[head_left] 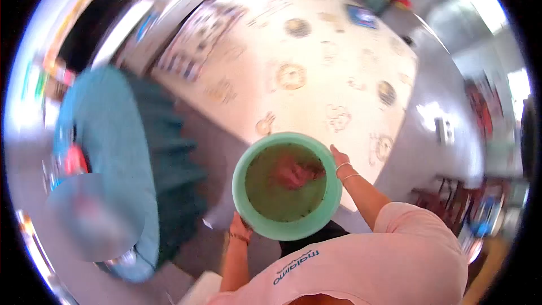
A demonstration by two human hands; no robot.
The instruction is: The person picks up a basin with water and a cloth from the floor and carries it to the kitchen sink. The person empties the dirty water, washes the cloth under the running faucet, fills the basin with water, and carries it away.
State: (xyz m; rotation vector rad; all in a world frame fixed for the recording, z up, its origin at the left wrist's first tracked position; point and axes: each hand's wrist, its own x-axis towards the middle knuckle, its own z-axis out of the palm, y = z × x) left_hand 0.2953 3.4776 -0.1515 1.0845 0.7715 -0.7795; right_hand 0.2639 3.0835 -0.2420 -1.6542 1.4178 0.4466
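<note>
A light green plastic basin (243,178) is held up in front of my body. It contains murky greenish water (282,206) with a crumpled pinkish-red thing, perhaps a cloth (294,176), in it. My left hand (240,229) grips the basin at its lower left rim, with most of the fingers hidden beneath. On the opposite side, my right hand (340,159) holds the upper right rim, its fingers partly out of sight behind the wall.
A pale play mat (316,96) with animal drawings covers the floor ahead. To the left stands a table under a teal cloth (107,130). Dark wooden chairs (451,195) are at right. A dark blue flat item (361,16) lies on the mat's far edge.
</note>
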